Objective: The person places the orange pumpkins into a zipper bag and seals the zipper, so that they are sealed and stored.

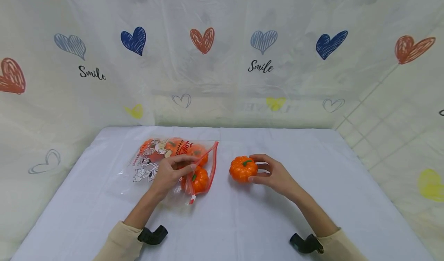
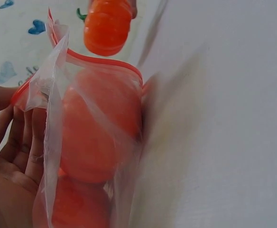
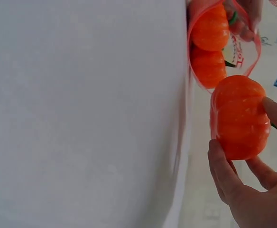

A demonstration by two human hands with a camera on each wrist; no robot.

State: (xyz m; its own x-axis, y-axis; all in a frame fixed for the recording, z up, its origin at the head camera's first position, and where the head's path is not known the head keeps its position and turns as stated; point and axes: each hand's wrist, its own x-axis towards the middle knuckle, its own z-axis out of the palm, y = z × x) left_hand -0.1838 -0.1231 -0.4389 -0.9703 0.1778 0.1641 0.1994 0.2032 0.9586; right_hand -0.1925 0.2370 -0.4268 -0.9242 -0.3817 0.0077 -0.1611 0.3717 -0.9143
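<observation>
A clear plastic zip bag (image 1: 146,172) with a red zip edge and printed cartoon figures lies on the left half of the table. Inside it are several orange toy pumpkins, one of them (image 1: 200,180) just within the mouth. My left hand (image 1: 170,172) pinches the upper edge of the opening between thumb and fingers, and the mouth gapes to the right. To the right of the bag, my right hand (image 1: 272,175) grips another orange toy pumpkin (image 1: 243,169) with a green stem. In the right wrist view that pumpkin (image 3: 240,118) is held between thumb and fingers, apart from the bag.
A white cloth covers the table (image 1: 236,222). Behind it hangs a pale curtain (image 1: 222,72) printed with hearts and the word Smile. A black wrist device (image 1: 152,235) sits at the left sleeve, and a similar one (image 1: 306,243) at the right.
</observation>
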